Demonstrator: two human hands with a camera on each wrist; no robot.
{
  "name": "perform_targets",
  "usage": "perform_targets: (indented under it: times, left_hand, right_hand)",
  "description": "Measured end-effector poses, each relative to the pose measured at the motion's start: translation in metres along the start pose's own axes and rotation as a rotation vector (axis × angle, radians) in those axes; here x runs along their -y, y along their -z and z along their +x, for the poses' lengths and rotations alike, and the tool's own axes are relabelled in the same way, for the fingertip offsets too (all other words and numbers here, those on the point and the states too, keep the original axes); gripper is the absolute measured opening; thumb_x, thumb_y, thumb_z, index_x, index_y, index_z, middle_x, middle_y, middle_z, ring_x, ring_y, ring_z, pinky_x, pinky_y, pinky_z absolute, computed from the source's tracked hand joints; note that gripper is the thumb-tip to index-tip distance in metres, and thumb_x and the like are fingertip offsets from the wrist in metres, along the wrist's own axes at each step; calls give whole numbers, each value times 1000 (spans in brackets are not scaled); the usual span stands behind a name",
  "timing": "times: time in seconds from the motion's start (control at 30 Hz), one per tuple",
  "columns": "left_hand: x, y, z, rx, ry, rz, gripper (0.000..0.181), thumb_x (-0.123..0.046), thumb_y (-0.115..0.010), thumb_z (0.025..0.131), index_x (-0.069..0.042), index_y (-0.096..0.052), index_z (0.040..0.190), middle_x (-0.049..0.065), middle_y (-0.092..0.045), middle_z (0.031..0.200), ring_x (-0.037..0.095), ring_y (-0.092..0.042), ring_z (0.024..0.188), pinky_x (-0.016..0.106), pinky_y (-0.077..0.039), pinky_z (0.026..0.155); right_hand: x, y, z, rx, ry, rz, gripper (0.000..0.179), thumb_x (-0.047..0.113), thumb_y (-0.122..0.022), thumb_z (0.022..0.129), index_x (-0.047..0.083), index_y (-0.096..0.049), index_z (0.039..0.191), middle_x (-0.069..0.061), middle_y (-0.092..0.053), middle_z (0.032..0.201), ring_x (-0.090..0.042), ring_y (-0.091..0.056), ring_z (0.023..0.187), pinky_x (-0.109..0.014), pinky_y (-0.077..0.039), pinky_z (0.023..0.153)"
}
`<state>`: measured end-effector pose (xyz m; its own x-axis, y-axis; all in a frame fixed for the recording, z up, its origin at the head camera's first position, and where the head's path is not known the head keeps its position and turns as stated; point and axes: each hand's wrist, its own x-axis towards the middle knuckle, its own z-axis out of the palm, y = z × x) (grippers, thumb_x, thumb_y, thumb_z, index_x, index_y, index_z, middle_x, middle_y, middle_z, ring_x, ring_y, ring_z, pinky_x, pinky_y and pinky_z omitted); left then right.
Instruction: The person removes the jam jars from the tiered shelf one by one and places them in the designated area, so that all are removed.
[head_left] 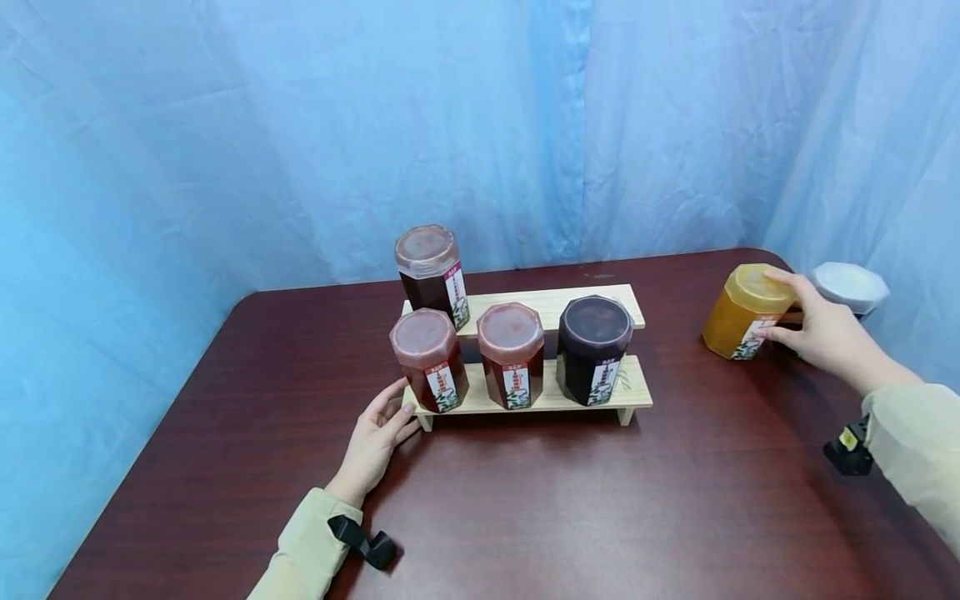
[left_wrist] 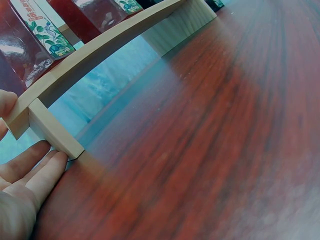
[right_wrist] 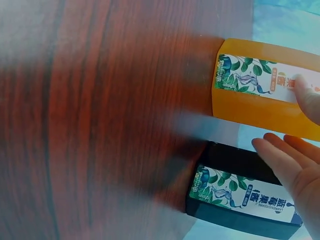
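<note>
My left hand [head_left: 377,435] holds the left end of a two-step wooden rack [head_left: 551,308], thumb at the lower step and fingers against its leg [left_wrist: 55,127]. Two red jam jars [head_left: 427,360] and a dark purple jam jar [head_left: 577,375] stand on that lower step. A dark red jam jar [head_left: 429,287] occupies the upper step's left end. Over on the right, my right hand [head_left: 828,333] grips a yellow jam jar [head_left: 731,325], thumb on its label. Whether its base touches the table cannot be told. Right behind the fingers stands a blueberry jam jar [right_wrist: 245,195] with a white lid [head_left: 850,285].
The dark red-brown table [head_left: 570,508] carries everything. Pale blue curtains [head_left: 420,125] hang behind it and along both sides. A black strap with a small device [head_left: 363,542] is on the left sleeve, and a similar device [head_left: 851,450] on the right.
</note>
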<state>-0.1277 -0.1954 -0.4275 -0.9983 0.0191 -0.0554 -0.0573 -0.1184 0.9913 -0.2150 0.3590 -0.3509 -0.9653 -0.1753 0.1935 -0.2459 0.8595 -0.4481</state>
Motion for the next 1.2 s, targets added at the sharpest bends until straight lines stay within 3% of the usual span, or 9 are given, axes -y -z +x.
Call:
perform_targets:
  times: [0.13,0.3,0.4,0.53,0.7,0.9,1.03,1.13,1.2]
  left_hand:
    - [1,1,1,-3,-1,5,49,-2,-49,96,-4,-36,143,9,-55,113,8,-62,98,28,-52,85]
    - [1,0,1,-5,-3,1,49,-3,-49,96,-3,-35,143,8,-55,113,8,-61,99,28,-52,85]
    - [1,0,1,-8,1,0,49,-2,-49,96,-3,-35,143,8,-55,112,8,-61,98,27,-52,84]
    - [2,0,1,-8,-1,-5,49,-2,-49,96,-3,-36,143,7,-55,112,8,-62,98,27,-52,84]
    - [2,0,0,-8,1,-5,49,-1,-49,96,-3,-35,143,7,-55,112,8,-62,98,27,-52,84]
    - [2,1,1,0,0,-1,49,-1,-49,96,-4,-36,143,7,-56,110,8,-62,98,28,-52,84]
    - [0,0,1,4,-10,-3,49,-1,-49,96,-3,-36,143,5,-56,108,8,-62,97,27,-52,84]
    - [0,0,1,1,-6,-2,49,-1,-49,96,-3,-36,143,5,-56,108,8,-62,97,27,-52,84]
    - [0,0,0,-1,-1,-4,49,-1,-49,96,-4,-36,143,6,-56,109,8,-62,97,27,-52,84]
  right_hand:
    - [3,-1,-1,0,-5,9,84,22,-71,86,17,-19,151,-35,-53,116,-51,-56,97,-64,-42,79]
    - [6,1,-1,-14,-6,11,84,25,-71,85,19,-20,151,-34,-56,114,-50,-56,97,-63,-42,79]
    - [5,3,-1,-15,-14,9,85,27,-73,83,17,-22,150,-33,-57,112,-40,-62,90,-43,-51,72]
    - [3,6,-4,-5,-25,18,85,26,-76,81,15,-25,149,-33,-56,111,-19,-66,77,-21,-45,58]
    - [6,6,-9,12,-42,9,83,25,-73,84,8,-23,148,-37,-52,115,-47,-61,87,-28,-49,54]
    - [10,3,-19,-27,-60,-44,84,25,-73,83,2,-23,147,-37,-55,109,-49,-59,89,-39,-51,55]
    - [18,4,-24,-59,-39,-36,84,22,-77,79,4,-27,145,-32,-60,104,-15,-65,76,-22,-46,53]
    - [26,3,-27,-72,-7,-15,82,19,-79,78,4,-31,142,-28,-62,101,17,-48,69,-11,-40,54]
    - [33,2,-28,-78,28,15,79,15,-79,77,5,-34,141,-26,-62,101,26,-40,71,-6,-37,57]
